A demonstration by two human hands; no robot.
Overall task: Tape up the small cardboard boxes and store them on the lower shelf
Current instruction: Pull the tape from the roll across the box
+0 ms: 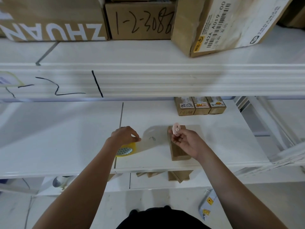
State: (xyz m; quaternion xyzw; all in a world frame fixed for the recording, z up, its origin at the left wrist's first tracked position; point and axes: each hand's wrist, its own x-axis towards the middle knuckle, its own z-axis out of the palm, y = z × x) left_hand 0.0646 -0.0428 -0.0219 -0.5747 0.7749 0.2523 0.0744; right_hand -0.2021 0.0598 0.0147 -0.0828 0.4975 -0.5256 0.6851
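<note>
A small cardboard box (179,152) lies on the white middle shelf (66,138), partly under my right hand (186,142). That hand pinches a small pink round disc (175,129) above the box's far end. My left hand (123,135) pinches the edge of a translucent strip of clear tape (152,138) that reaches toward the box. A yellow tape roll (126,150) lies flat on the shelf, just under my left wrist. Three small boxes (200,105) stand side by side at the back of this shelf.
Large cartons (140,22) fill the upper shelf behind a thick white beam (165,80). Below the middle shelf's front edge, several small boxes (179,176) and another tape roll (59,180) sit on the lower shelf. A pale blue package (207,205) lies on the floor at right.
</note>
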